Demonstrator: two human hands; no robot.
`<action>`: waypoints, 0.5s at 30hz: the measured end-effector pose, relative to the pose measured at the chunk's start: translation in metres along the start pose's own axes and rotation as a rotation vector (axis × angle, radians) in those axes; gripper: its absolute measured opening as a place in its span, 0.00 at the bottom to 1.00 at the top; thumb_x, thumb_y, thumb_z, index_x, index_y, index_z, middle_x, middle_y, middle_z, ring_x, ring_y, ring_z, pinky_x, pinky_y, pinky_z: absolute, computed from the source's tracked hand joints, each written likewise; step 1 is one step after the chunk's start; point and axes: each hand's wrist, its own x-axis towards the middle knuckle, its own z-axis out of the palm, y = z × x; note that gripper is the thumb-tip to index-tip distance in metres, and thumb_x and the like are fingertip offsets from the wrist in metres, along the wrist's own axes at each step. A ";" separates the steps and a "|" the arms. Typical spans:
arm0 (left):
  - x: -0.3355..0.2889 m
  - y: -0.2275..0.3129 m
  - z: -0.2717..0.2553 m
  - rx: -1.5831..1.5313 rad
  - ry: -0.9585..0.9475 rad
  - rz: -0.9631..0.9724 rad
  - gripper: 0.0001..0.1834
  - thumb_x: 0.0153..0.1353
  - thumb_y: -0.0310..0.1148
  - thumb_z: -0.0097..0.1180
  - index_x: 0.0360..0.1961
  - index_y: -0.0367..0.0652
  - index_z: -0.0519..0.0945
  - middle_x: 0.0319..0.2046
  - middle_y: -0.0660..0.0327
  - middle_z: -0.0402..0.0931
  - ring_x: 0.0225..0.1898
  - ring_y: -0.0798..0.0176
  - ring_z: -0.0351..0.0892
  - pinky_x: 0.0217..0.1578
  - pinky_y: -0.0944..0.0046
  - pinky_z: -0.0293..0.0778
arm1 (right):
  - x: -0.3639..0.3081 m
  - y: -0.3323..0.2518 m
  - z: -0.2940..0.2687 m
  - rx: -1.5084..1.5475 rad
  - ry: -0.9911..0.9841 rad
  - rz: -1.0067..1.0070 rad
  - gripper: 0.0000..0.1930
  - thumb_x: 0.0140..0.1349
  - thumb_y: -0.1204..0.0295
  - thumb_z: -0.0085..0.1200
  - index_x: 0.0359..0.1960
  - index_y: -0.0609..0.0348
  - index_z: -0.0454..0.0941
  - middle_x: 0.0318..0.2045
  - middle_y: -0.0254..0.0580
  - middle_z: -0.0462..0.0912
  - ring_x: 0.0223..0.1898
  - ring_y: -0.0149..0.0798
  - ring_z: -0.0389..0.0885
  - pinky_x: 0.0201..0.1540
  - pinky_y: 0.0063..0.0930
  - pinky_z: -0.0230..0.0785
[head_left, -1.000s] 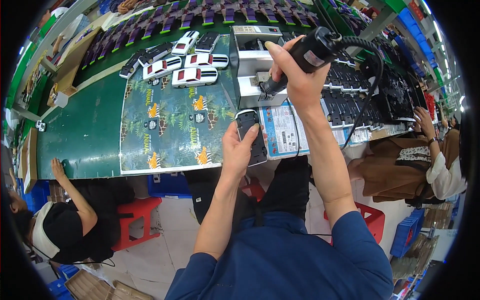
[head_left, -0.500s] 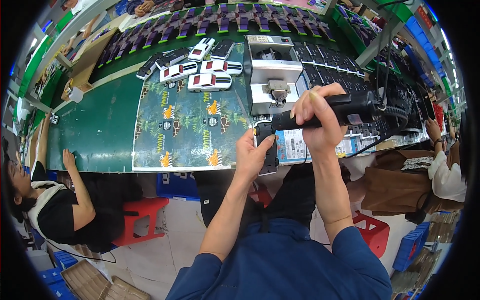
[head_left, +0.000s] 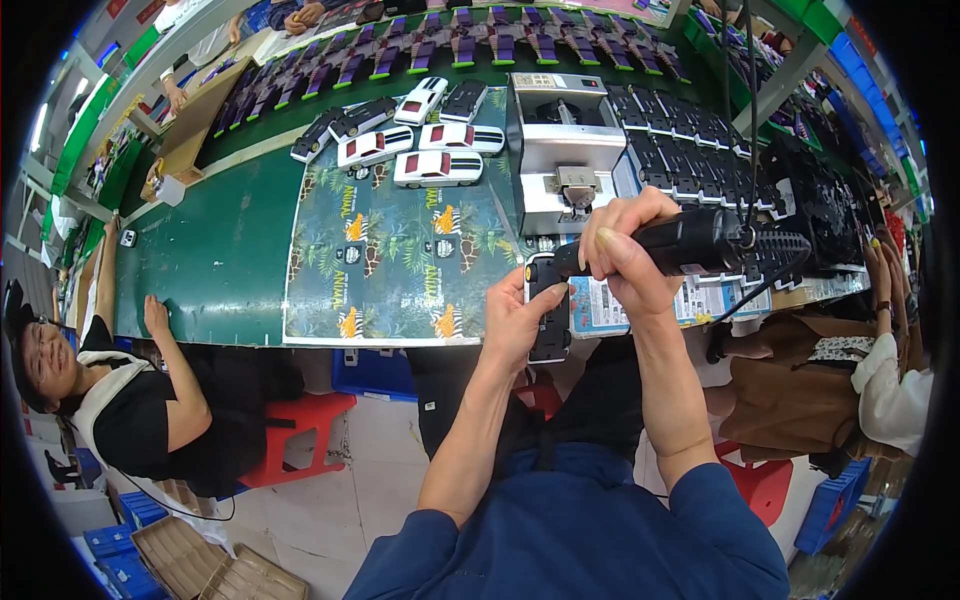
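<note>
While left hand's (head_left: pixel 515 312) fingers grip long, black-bottomed toy car (head_left: pixel 549 342) just right of frame centre, long axis near vertical, right hand (head_left: pixel 634 250) wraps fingers round black cylindrical power screwdriver (head_left: pixel 692 243), nose pointing left at car's upper end.

Yellow lettering (head_left: pixel 348 203) on green mat (head_left: pixel 395 300)

Green bench (head_left: pixel 210 255): patterned sheet (head_left: pixel 395 262) under toy cars (head_left: pixel 438 168)
</note>
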 end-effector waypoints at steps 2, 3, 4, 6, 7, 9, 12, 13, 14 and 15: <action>-0.002 0.000 0.001 -0.009 0.006 0.001 0.12 0.60 0.24 0.61 0.46 0.34 0.79 0.34 0.55 0.84 0.31 0.67 0.84 0.34 0.68 0.81 | -0.001 -0.001 0.000 -0.011 -0.027 0.021 0.11 0.57 0.84 0.59 0.28 0.59 0.67 0.19 0.39 0.74 0.17 0.27 0.70 0.24 0.23 0.70; -0.002 0.001 0.002 -0.017 0.011 0.003 0.13 0.59 0.24 0.62 0.45 0.34 0.80 0.34 0.56 0.84 0.31 0.69 0.83 0.33 0.69 0.81 | -0.002 0.000 0.002 -0.007 0.000 0.015 0.11 0.57 0.84 0.59 0.28 0.59 0.67 0.19 0.39 0.74 0.17 0.27 0.70 0.24 0.23 0.70; -0.001 0.002 0.002 -0.019 0.007 0.003 0.13 0.59 0.24 0.62 0.45 0.34 0.80 0.34 0.56 0.84 0.31 0.69 0.83 0.33 0.69 0.81 | -0.003 0.001 0.003 -0.004 0.027 0.009 0.12 0.56 0.84 0.59 0.28 0.59 0.67 0.19 0.39 0.74 0.17 0.27 0.70 0.25 0.23 0.70; -0.002 0.003 0.003 -0.009 0.022 -0.011 0.12 0.59 0.23 0.62 0.45 0.34 0.80 0.33 0.57 0.84 0.31 0.70 0.83 0.33 0.69 0.80 | -0.004 0.002 0.003 0.000 0.032 -0.024 0.11 0.57 0.84 0.59 0.29 0.59 0.67 0.19 0.39 0.74 0.18 0.27 0.71 0.25 0.23 0.69; -0.002 0.003 0.003 -0.012 0.018 -0.012 0.12 0.59 0.23 0.62 0.45 0.34 0.80 0.33 0.57 0.84 0.31 0.70 0.83 0.33 0.69 0.80 | -0.006 0.001 0.002 0.000 0.041 -0.044 0.11 0.58 0.83 0.58 0.29 0.59 0.67 0.19 0.40 0.74 0.18 0.28 0.71 0.25 0.24 0.69; -0.002 0.000 0.004 0.003 0.018 0.033 0.11 0.59 0.23 0.62 0.44 0.34 0.80 0.33 0.58 0.84 0.30 0.71 0.82 0.33 0.70 0.80 | -0.008 0.001 0.002 -0.005 0.049 -0.064 0.10 0.58 0.83 0.58 0.29 0.59 0.67 0.19 0.40 0.74 0.18 0.28 0.71 0.25 0.24 0.69; -0.007 0.004 -0.003 0.007 0.046 0.037 0.11 0.59 0.24 0.64 0.43 0.35 0.81 0.33 0.60 0.83 0.30 0.72 0.81 0.33 0.70 0.78 | -0.008 0.003 0.008 0.023 0.055 -0.078 0.09 0.59 0.81 0.57 0.29 0.60 0.68 0.18 0.39 0.73 0.18 0.30 0.72 0.26 0.26 0.69; -0.006 0.000 -0.003 0.006 0.053 0.041 0.11 0.59 0.24 0.64 0.43 0.35 0.81 0.33 0.60 0.83 0.30 0.72 0.81 0.33 0.70 0.78 | -0.008 0.001 0.008 0.008 0.084 -0.077 0.08 0.59 0.81 0.56 0.29 0.59 0.68 0.18 0.39 0.73 0.18 0.31 0.72 0.26 0.26 0.70; -0.003 -0.009 -0.002 0.003 0.023 0.068 0.12 0.59 0.24 0.64 0.44 0.35 0.80 0.34 0.60 0.83 0.32 0.71 0.81 0.35 0.69 0.78 | -0.007 -0.003 0.006 -0.003 0.113 -0.074 0.07 0.59 0.80 0.56 0.30 0.59 0.68 0.17 0.39 0.73 0.18 0.31 0.72 0.26 0.27 0.70; 0.001 -0.011 -0.004 0.011 -0.008 0.095 0.14 0.58 0.25 0.65 0.45 0.36 0.80 0.36 0.61 0.83 0.33 0.70 0.81 0.37 0.68 0.78 | -0.004 -0.010 0.000 -0.193 0.042 -0.145 0.05 0.63 0.75 0.47 0.30 0.58 0.66 0.17 0.37 0.69 0.17 0.33 0.68 0.25 0.28 0.68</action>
